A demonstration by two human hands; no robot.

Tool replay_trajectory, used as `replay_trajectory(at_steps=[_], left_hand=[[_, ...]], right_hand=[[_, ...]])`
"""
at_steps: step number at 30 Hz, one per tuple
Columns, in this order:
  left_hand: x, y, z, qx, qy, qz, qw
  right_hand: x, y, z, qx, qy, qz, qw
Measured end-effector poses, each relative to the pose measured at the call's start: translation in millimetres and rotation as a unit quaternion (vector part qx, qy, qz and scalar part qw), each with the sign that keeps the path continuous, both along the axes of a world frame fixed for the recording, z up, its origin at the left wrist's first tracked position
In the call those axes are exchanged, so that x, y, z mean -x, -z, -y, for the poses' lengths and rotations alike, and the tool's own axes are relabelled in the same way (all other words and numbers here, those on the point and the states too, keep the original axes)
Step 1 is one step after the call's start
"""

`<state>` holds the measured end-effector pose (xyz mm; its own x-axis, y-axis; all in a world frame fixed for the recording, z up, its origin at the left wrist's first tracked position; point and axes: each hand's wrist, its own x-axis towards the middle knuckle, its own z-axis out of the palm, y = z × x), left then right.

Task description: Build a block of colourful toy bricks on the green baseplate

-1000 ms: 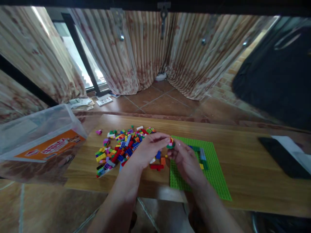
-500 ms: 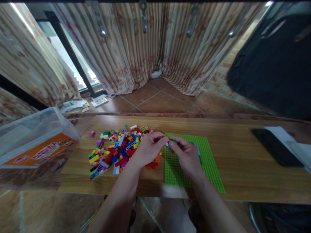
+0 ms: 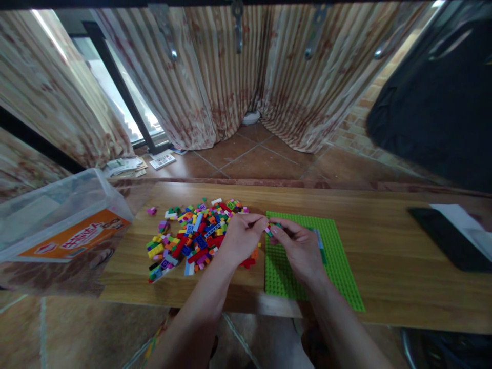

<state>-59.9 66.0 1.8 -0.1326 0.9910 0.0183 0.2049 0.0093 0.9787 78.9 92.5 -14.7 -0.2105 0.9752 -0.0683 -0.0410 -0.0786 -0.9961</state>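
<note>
Both my hands meet over the left part of a green studded baseplate (image 3: pixel 338 256). Between the fingertips of my left hand (image 3: pixel 244 236) and my right hand (image 3: pixel 298 243) are small joined toy bricks (image 3: pixel 268 230), pink and green in what shows. Each hand is closed in a pinch on them; the fingers cover much of the bricks. Under and beyond my right hand, light blue and green bricks (image 3: pixel 320 241) sit on the baseplate, partly hidden. Left of the baseplate spreads a pile of loose bricks (image 3: pixel 200 241) in many colours, partly behind my left hand.
A clear plastic box (image 3: pixel 111 195) with an orange label stands at the left end of the wooden table (image 3: pixel 384 246). On the right lie a black flat object (image 3: pixel 442 236) and white paper (image 3: pixel 457 218). Striped curtains (image 3: pixel 215 77) hang beyond the table.
The whole view has shifted slightly, so the table and things on it appear a little further right. My hands keep their pinch on the small bricks, almost unmoved relative to the baseplate.
</note>
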Motion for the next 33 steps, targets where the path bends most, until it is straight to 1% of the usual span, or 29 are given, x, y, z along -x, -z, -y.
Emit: replay_trajectory(at_steps=[11, 13, 16, 19, 23, 28, 31, 33], left_hand=[[-5, 3.4, 0, 0.017, -0.025, 0.07, 0.997], [-7, 2.7, -1, 0.01, -0.039, 0.082, 0.996], [-11, 0.6, -3, -0.003, -0.072, 0.094, 0.993], [-12, -0.8, -4, -0.006, -0.102, 0.087, 0.991], [-13, -2.0, -4, -0.019, -0.081, 0.049, 0.995], [-11, -5.6, -1, -0.006, -0.076, 0.002, 0.997], [-12, -7.4, 2, 0.007, -0.077, -0.085, 0.993], [-13, -8.0, 4, 0.022, -0.079, -0.162, 0.983]], right_hand=[[-2, -7, 0, 0.0, -0.016, 0.008, 1.0], [0, -5, 0, 0.004, -0.006, -0.008, 1.0], [5, 1, 2, 0.026, 0.015, -0.063, 0.998], [9, 6, 4, 0.046, 0.017, -0.09, 0.995], [12, 4, 4, 0.023, 0.012, -0.071, 0.997], [11, 1, 3, -0.027, 0.004, -0.003, 1.0], [10, 3, 5, -0.058, -0.007, 0.023, 0.998], [10, 4, 6, -0.067, -0.014, 0.031, 0.997]])
